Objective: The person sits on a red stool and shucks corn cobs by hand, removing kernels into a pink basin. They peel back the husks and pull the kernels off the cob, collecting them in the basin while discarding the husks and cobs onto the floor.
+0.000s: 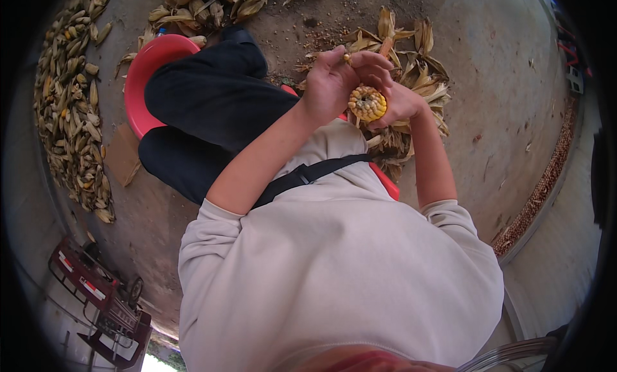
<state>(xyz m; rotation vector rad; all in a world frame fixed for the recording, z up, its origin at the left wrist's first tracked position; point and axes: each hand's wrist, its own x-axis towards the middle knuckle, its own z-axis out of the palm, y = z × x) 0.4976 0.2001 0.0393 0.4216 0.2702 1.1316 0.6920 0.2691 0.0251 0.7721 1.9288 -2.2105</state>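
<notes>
A wide, rough grey concrete floor (501,82) carries a long heap of dry, papery unhusked corn ears (71,108) well left of a smooth round red plastic basin (144,73), with crumpled pale husks (418,70) lying to the basin's right. Above those husks, the left hand (331,82) and right hand (402,102) close together around a stubby yellow corn cob (367,104) with knobbly kernels. The left fingers pinch a small thin tool (347,58) just above the cob.

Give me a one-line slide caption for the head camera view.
Both hands, left hand and right hand, hold a yellow corn cob above dry husks, beside a red basin.
</notes>
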